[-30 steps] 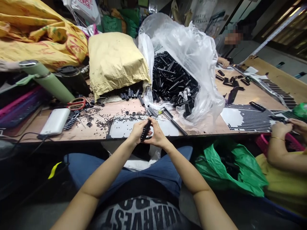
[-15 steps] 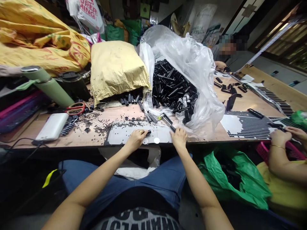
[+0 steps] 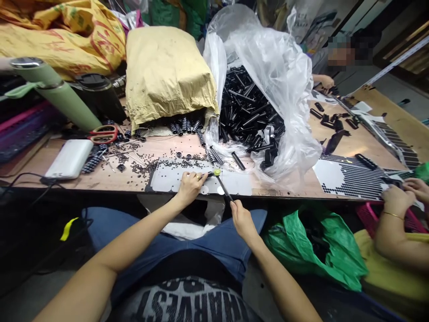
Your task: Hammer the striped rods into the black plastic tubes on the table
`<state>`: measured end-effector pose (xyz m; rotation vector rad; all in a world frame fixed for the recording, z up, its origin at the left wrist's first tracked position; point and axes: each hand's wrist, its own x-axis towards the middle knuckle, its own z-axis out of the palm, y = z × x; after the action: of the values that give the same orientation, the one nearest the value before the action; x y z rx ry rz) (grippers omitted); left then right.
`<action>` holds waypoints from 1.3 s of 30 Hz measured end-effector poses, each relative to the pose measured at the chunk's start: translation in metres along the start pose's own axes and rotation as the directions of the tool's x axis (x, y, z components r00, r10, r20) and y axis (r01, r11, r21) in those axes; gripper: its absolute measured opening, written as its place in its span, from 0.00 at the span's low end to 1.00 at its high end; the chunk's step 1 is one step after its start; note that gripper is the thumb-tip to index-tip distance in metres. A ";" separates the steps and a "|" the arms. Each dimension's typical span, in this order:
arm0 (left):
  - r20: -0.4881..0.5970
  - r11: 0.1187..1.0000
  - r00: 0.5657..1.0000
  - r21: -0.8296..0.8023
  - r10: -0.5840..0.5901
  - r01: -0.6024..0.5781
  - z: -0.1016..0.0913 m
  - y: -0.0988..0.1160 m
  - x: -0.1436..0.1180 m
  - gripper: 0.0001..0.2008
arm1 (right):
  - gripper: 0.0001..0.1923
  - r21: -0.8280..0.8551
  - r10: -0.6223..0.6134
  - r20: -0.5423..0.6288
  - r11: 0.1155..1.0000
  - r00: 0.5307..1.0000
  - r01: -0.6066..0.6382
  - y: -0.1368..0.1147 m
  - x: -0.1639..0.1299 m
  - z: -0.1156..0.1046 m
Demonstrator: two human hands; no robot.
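In my left hand [image 3: 189, 188] is a short black tube [image 3: 210, 174], its end pointing right above a white sheet [image 3: 167, 174] on the table. My right hand [image 3: 241, 218] is closed round the dark handle of a small hammer [image 3: 224, 188] with a yellow-green head face. That head is at the tube's right end; whether they touch I cannot tell. A loose black tube [image 3: 238, 161] lies just beyond. Past it, a clear plastic bag [image 3: 295, 134] holds a heap of black tubes [image 3: 248, 107]. Small black bits [image 3: 144, 163] are scattered left of the sheet.
A yellow paper sack [image 3: 167, 71] stands at the back. On the left are a green flask [image 3: 67, 98], scissors [image 3: 103, 134] and a white box [image 3: 69, 158]. A co-worker's hands [image 3: 398, 197] are at the right, near a green bag [image 3: 321, 246].
My right hand has picked up the hammer from the table and brought its head left to the end of the tube in my left hand. The view has tilted downward.
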<state>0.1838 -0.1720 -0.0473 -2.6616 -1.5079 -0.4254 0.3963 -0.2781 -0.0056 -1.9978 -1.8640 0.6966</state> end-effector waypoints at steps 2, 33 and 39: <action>-0.021 1.000 1.000 0.002 -0.009 0.009 0.001 0.008 -0.001 0.22 | 0.20 0.107 -0.043 -0.056 0.993 0.998 0.049 -0.013 -0.001 -0.010; 0.045 0.987 0.999 -0.161 0.019 -0.011 0.009 0.016 0.020 0.30 | 0.23 0.010 -0.140 0.093 0.990 0.986 0.140 -0.049 0.001 0.011; 0.144 0.951 0.989 -0.309 0.013 0.032 -0.025 0.027 0.006 0.15 | 0.23 -0.267 -0.045 -0.145 0.964 0.988 0.005 -0.008 0.045 -0.022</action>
<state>0.2045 -0.1854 -0.0188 -2.9851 -1.6142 -0.5203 0.4032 -0.2308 0.0106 -2.1159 -1.9744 0.2894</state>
